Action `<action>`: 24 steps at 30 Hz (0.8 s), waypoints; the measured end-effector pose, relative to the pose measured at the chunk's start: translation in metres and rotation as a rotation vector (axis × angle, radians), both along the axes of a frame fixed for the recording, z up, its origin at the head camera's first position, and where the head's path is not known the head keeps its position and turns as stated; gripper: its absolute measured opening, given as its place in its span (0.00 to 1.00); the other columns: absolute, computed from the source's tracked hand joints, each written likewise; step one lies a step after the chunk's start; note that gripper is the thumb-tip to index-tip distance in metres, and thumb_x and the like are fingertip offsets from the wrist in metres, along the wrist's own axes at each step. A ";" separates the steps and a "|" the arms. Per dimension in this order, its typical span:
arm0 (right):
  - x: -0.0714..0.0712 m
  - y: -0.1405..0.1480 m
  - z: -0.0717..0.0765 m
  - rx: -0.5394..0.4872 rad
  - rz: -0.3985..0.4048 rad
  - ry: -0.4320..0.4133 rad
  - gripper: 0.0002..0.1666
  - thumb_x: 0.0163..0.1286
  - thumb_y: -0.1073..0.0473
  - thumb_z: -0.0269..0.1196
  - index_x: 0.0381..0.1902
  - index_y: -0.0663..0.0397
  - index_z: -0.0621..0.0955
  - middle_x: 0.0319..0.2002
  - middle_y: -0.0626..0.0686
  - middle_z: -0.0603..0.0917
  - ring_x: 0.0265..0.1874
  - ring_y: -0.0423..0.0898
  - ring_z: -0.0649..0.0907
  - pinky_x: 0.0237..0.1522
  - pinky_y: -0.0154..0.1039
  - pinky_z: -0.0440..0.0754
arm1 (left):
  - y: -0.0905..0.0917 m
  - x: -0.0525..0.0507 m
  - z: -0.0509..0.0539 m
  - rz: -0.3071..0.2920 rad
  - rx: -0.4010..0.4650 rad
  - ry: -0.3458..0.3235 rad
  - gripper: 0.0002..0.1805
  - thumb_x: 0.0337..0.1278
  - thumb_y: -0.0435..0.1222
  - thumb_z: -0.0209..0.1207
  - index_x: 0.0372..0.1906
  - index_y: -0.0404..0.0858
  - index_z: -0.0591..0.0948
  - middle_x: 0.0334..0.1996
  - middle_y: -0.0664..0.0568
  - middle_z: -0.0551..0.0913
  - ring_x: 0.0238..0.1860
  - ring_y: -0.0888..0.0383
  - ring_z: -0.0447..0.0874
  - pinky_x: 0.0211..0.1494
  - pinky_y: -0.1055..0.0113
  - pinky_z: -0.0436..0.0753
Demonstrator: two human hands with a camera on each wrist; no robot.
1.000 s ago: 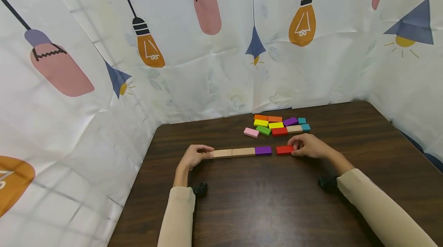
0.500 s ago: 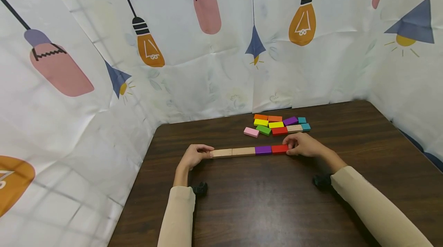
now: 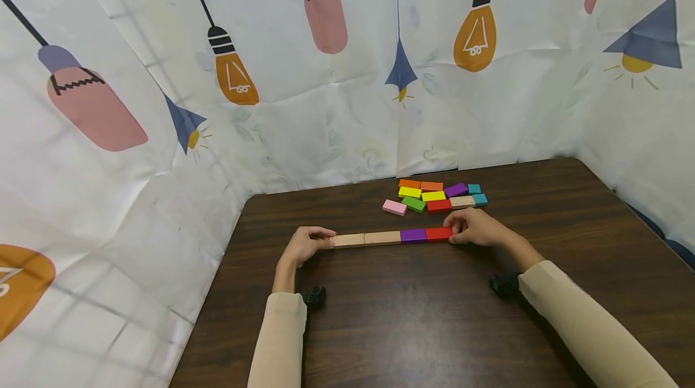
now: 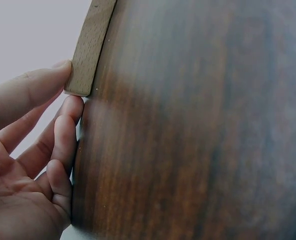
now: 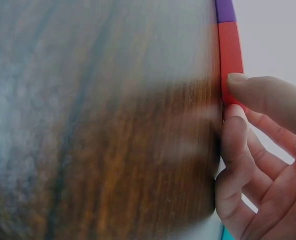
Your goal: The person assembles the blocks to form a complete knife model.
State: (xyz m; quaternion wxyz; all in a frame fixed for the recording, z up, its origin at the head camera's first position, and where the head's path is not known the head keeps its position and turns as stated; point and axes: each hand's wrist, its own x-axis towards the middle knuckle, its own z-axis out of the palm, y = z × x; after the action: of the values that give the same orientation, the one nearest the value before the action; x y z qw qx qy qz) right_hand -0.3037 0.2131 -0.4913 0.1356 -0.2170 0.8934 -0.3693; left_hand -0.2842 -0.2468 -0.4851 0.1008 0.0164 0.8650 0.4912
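Note:
A straight row of blocks lies end to end across the table. From the left come a plain wooden block [image 3: 348,241], a second plain wooden block [image 3: 382,238], a purple block [image 3: 413,236] and a red block [image 3: 437,234]. My left hand [image 3: 304,246] holds the row's left end, its thumb on the side of the first wooden block [image 4: 90,52]. At the other end, my right hand [image 3: 478,228] pinches the red block [image 5: 231,52], which touches the purple block [image 5: 226,11]. Part of each end block is hidden by the fingers.
Behind the row lies a loose group of coloured blocks, including a pink block [image 3: 394,207], a green block [image 3: 414,204], another red block [image 3: 438,206] and a teal block [image 3: 480,200]. The dark wood table [image 3: 402,315] meets a patterned cloth backdrop [image 3: 336,116] at its far edge.
My right hand has slid the red block left, closing the gap to the purple block. Over the last half second the hands and row stay still. My left hand has kept its place.

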 end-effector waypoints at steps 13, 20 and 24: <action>0.001 -0.001 0.003 -0.011 0.001 -0.012 0.16 0.66 0.60 0.73 0.49 0.56 0.83 0.31 0.49 0.81 0.29 0.45 0.77 0.32 0.37 0.76 | 0.001 0.000 0.001 -0.001 -0.004 -0.001 0.12 0.61 0.34 0.70 0.49 0.42 0.90 0.41 0.48 0.86 0.41 0.53 0.83 0.48 0.59 0.82; 0.001 -0.001 0.002 -0.027 0.006 -0.020 0.15 0.66 0.60 0.72 0.49 0.57 0.83 0.31 0.49 0.81 0.29 0.45 0.77 0.32 0.37 0.76 | 0.000 0.000 0.000 0.000 -0.003 -0.002 0.12 0.62 0.34 0.70 0.50 0.41 0.90 0.41 0.46 0.85 0.41 0.53 0.83 0.49 0.59 0.82; 0.001 0.001 0.001 -0.034 0.009 -0.032 0.16 0.66 0.59 0.72 0.50 0.57 0.82 0.32 0.49 0.81 0.29 0.44 0.77 0.32 0.36 0.76 | 0.000 -0.001 -0.001 0.001 -0.005 -0.003 0.12 0.62 0.34 0.70 0.50 0.41 0.90 0.41 0.46 0.85 0.41 0.53 0.83 0.49 0.59 0.82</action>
State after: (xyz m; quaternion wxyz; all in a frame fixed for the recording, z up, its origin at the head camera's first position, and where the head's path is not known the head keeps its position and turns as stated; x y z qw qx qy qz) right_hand -0.3024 0.2141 -0.4899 0.1477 -0.2172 0.8839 -0.3871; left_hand -0.2852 -0.2471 -0.4859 0.1019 0.0151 0.8662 0.4890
